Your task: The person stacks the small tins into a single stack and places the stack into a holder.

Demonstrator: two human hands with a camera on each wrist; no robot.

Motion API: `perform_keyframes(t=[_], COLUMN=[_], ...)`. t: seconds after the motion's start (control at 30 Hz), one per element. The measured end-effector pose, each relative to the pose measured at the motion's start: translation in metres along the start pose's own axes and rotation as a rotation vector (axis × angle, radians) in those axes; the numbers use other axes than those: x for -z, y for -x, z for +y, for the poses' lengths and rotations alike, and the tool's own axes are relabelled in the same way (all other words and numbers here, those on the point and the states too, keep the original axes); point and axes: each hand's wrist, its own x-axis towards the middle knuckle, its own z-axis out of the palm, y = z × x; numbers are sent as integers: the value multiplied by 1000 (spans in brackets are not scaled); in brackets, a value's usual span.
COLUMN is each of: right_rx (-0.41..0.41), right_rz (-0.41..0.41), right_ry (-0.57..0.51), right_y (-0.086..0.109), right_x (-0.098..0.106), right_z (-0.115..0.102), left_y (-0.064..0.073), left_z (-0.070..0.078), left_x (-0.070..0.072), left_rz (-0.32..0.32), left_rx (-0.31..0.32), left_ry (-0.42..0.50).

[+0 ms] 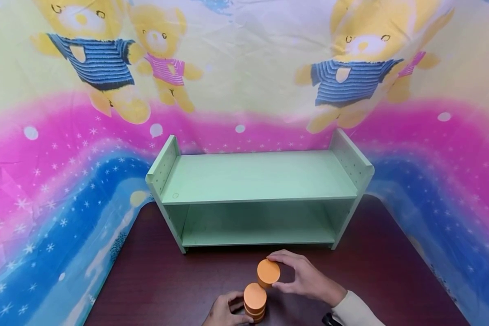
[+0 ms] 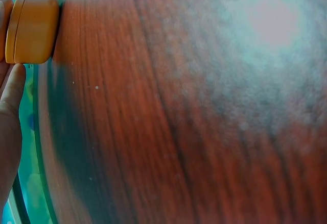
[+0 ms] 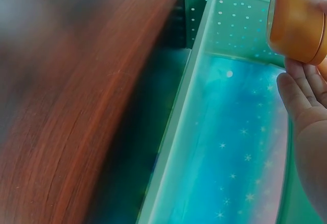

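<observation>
Two round orange lidded jars [image 1: 255,296] appear stacked one on the other near the front of the dark table. My left hand [image 1: 225,312] curls round this stack from the left, thumb at the front and fingers behind. In the left wrist view, a jar [image 2: 36,30] shows a seam between lid and body, with a finger [image 2: 14,89] against its side. My right hand [image 1: 303,276] holds another orange jar [image 1: 268,271] between thumb and fingers, just behind and right of the stack. That jar [image 3: 296,25] appears tilted sideways in the right wrist view.
A pale green two-level shelf [image 1: 261,176] stands behind the hands, with raised side panels. The dark red-brown wooden table [image 1: 155,280] extends to both sides. A cloth printed with bears [image 1: 240,90] hangs behind and around the table.
</observation>
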Motion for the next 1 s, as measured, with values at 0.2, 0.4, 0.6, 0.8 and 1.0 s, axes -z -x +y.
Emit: perform_keyframes(t=[0.2,0.4,0.6,0.8,1.0], right_rx=[41,112,145,113,104], right_rz=[5,26,22,10,-1], right_ry=[6,-10,-42,-74,-74], right_y=[0,-4,-12,-11,0], right_x=[-2,-1,7,2,-17], right_z=[0,-14,-41,-43,-13], left_y=[0,0,0,0,0], left_z=[-3,-4,-3,-3,-2], left_x=[1,1,1,1,1], left_rz=[-23,-17,-13,-19,-18], left_rx=[-48,-59,-47,-48,-33], left_ry=[-24,-38,-30,-20,-8])
